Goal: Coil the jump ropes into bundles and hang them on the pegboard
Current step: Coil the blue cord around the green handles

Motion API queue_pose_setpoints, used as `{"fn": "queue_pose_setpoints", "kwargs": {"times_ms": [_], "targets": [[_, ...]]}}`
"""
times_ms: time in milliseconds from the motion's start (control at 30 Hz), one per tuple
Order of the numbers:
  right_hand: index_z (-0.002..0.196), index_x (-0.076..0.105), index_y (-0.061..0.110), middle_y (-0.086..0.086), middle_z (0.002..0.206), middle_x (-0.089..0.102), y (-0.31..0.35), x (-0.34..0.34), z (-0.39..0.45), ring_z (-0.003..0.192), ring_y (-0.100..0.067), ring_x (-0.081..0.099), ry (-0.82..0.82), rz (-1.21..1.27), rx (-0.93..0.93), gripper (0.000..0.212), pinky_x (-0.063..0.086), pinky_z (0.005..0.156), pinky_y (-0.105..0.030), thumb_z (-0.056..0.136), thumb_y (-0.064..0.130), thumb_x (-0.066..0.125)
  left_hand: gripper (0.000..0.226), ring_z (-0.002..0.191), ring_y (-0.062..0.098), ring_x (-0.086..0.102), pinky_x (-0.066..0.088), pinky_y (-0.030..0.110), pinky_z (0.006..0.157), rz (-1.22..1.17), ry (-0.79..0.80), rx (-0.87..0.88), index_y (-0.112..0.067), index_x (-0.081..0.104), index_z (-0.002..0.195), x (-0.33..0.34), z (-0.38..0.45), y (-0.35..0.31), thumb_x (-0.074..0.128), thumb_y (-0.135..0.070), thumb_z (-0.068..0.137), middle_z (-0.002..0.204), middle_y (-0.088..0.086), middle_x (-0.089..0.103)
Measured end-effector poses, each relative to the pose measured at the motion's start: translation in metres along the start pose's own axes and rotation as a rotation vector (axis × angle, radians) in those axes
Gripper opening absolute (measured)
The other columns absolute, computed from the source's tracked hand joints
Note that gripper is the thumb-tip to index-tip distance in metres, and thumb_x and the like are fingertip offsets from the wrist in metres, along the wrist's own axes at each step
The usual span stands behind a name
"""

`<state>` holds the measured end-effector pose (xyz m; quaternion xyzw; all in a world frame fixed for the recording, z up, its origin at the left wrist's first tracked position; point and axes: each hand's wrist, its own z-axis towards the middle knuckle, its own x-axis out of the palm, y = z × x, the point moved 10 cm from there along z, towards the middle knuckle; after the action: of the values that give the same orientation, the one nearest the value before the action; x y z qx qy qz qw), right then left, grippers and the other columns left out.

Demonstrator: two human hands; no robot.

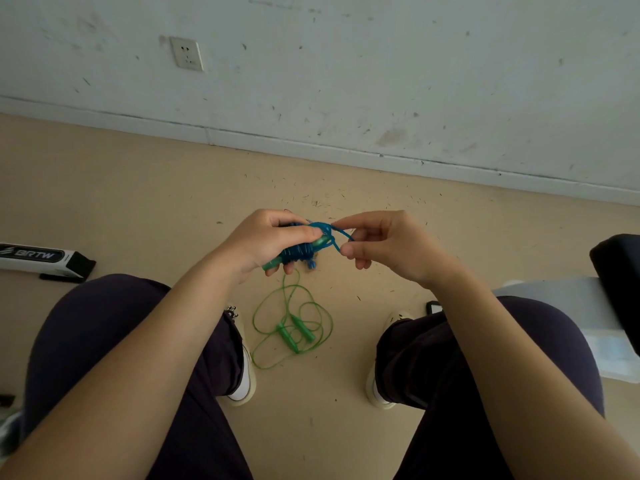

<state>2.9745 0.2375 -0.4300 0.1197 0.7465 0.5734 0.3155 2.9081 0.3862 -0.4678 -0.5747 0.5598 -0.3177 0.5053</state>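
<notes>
A blue jump rope (300,251) is wound into a tight bundle around its handles, held above the floor in front of my knees. My left hand (266,239) grips the bundle, thumb pressed on top. My right hand (377,242) pinches the loose blue end loop just right of the bundle. A green jump rope (294,329) with two green handles lies in loose loops on the floor between my feet. No pegboard is in view.
A white wall with a socket (187,54) and a baseboard runs across the top. A black and white box (38,259) lies on the floor at left. A dark object (620,282) and a pale sheet (571,306) sit at right.
</notes>
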Motion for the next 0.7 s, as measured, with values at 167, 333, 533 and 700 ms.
{"fn": "queue_pose_setpoints", "kwargs": {"times_ms": [167,333,533,700], "targets": [[0.108,0.07,0.032,0.004,0.071,0.068,0.0075,-0.0007,0.0007,0.061,-0.009,0.063,-0.033,-0.027,-0.048,0.035,0.054,0.065,-0.02,0.081,0.01,0.078,0.024,0.05,0.022,0.058,0.033,0.021,0.037,-0.049,-0.03,-0.056,-0.009,0.075,0.095,-0.0009,0.0008,0.0055,0.073,-0.032,0.086,0.07,0.006,0.073],[0.103,0.069,0.04,0.005,0.073,0.065,0.0036,-0.0012,0.0023,0.063,-0.009,0.061,-0.077,-0.14,-0.049,0.036,0.056,0.068,-0.028,0.081,0.013,0.079,0.025,0.049,0.019,0.059,0.034,0.022,0.037,-0.023,-0.026,-0.063,-0.013,0.075,0.092,0.0031,-0.0005,0.0062,0.072,-0.037,0.088,0.069,0.005,0.073],[0.114,0.07,0.034,0.012,0.078,0.063,0.0057,-0.0038,0.0018,0.065,0.0,0.056,-0.147,-0.308,-0.1,0.037,0.05,0.067,-0.02,0.081,0.02,0.079,0.03,0.049,0.021,0.058,0.034,0.022,0.037,-0.053,-0.048,-0.045,-0.009,0.075,0.095,0.0025,0.0011,0.0061,0.072,-0.038,0.087,0.07,0.007,0.073],[0.108,0.072,0.027,0.008,0.079,0.07,0.0094,-0.0097,0.0003,0.069,-0.006,0.067,-0.215,-0.35,-0.126,0.023,0.055,0.069,-0.022,0.087,0.018,0.073,0.026,0.051,0.022,0.059,0.035,0.023,0.038,-0.058,-0.041,0.023,-0.014,0.076,0.093,0.0026,0.0001,-0.0014,0.072,-0.038,0.086,0.071,0.01,0.073]]}}
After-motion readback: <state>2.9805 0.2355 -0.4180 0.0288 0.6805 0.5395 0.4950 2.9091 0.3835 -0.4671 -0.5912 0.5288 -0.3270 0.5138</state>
